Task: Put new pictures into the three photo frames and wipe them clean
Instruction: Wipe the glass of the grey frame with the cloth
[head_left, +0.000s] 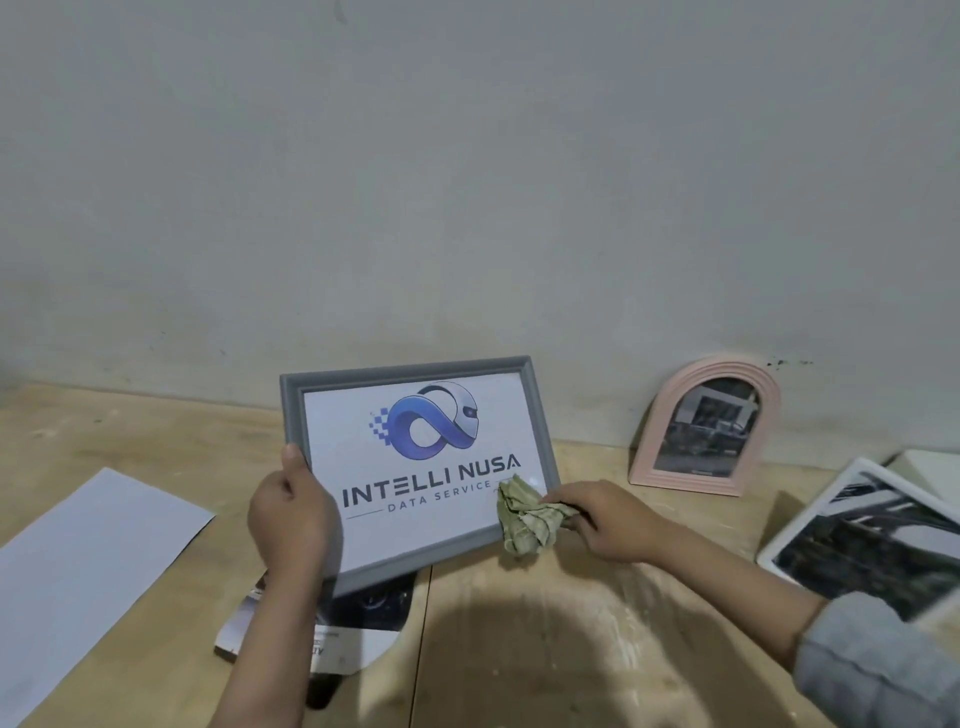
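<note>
On the plywood table (519, 649), near the grey wall (467, 182), left hand (291, 525) grips the grey frame (418, 462) at its left edge, thumb over the front rim, fingers curled behind. Frame is landscape, long axis running left to right, tilted so the right end sits higher and farther back; its face points up toward the camera. Lower left corner is lifted above a printed picture (358, 618) lying flat under it. Inside the frame: white print with a blue loop logo and the text "INTELLI NUSA DATA SERVICE", reading upright.

Right hand (602, 519) pinches a crumpled greenish cloth (527, 519) between thumb and fingers, cloth pressed on the glass at the frame's lower right corner, overlapping the rim there. Grey sleeve (872, 665) shows on the right forearm.

Pink arched frame (706, 431) stands upright against the wall, right of the grey frame, apart from it, arch pointing up, dark photo inside. White frame (857, 530) lies flat at the right edge, long axis diagonal, dark photo face up, partly cut off by the view. Blank white sheet (88, 561) lies flat at far left, long axis diagonal, apart from the left hand.
</note>
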